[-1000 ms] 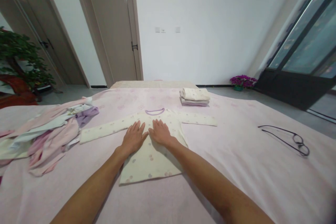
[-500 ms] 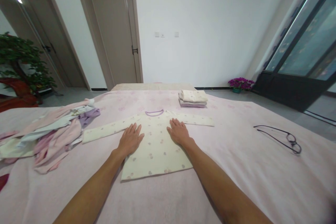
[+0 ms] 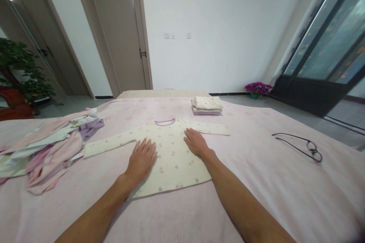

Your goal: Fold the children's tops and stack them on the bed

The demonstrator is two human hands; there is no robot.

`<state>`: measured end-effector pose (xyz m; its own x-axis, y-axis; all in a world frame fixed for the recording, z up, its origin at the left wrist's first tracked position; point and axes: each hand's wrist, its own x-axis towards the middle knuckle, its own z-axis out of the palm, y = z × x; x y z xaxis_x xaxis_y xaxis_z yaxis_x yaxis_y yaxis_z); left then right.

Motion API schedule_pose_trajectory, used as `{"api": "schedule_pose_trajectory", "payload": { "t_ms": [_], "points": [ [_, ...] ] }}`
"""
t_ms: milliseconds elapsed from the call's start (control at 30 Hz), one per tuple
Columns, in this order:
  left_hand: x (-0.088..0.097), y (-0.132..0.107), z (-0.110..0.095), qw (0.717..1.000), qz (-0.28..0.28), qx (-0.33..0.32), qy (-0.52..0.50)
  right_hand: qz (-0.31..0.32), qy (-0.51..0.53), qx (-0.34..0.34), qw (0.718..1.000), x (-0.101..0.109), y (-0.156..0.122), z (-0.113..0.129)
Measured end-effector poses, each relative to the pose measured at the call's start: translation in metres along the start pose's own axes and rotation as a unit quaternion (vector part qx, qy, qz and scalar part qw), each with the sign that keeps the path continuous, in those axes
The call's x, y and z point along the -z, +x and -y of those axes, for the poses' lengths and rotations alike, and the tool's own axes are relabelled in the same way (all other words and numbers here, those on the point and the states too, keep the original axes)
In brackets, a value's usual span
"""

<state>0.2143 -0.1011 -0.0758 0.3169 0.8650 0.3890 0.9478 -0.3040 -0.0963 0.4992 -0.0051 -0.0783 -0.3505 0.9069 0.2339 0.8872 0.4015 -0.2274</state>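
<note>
A small cream long-sleeved top (image 3: 171, 155) with a purple neckline lies spread flat on the pink bedspread (image 3: 256, 182), sleeves stretched out to both sides. My left hand (image 3: 142, 160) rests flat on its left half, fingers extended and close together. My right hand (image 3: 196, 142) lies flat on the garment's right edge below the sleeve, fingers stretched forward. Neither hand holds anything.
A loose heap of pink, white and purple clothes (image 3: 48, 144) lies at the left. A small stack of folded garments (image 3: 207, 105) sits beyond the top. Black glasses (image 3: 302, 146) lie on the right. A plant (image 3: 19, 68), doors and a flower pot (image 3: 258, 89) stand beyond the bed.
Both hands started together at the middle of the top and slid apart across it. The left hand has since drawn back toward me along the left side.
</note>
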Motion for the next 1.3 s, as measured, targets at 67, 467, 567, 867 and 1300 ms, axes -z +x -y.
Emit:
{"api": "schedule_pose_trajectory", "payload": {
  "t_ms": [67,467,567,867,1300],
  "points": [
    [0.003,-0.005,-0.015,0.998,0.003,-0.045,-0.044,-0.001,-0.002,-0.004,1.0,0.0,0.001,0.001],
    [0.028,-0.018,-0.024,0.965,0.049,-0.173,-0.19,0.012,-0.013,-0.017,1.0,0.007,-0.003,0.008],
    [0.048,-0.023,-0.038,0.934,0.086,-0.237,-0.254,0.005,-0.012,-0.016,1.0,0.007,-0.003,0.008],
    [0.052,-0.023,-0.056,0.928,0.12,-0.162,-0.313,-0.002,-0.013,-0.008,1.0,0.006,-0.003,0.008],
    [0.05,-0.017,-0.054,0.91,0.175,-0.065,-0.37,-0.001,-0.012,-0.013,1.0,0.005,-0.004,0.007]
  ]
}}
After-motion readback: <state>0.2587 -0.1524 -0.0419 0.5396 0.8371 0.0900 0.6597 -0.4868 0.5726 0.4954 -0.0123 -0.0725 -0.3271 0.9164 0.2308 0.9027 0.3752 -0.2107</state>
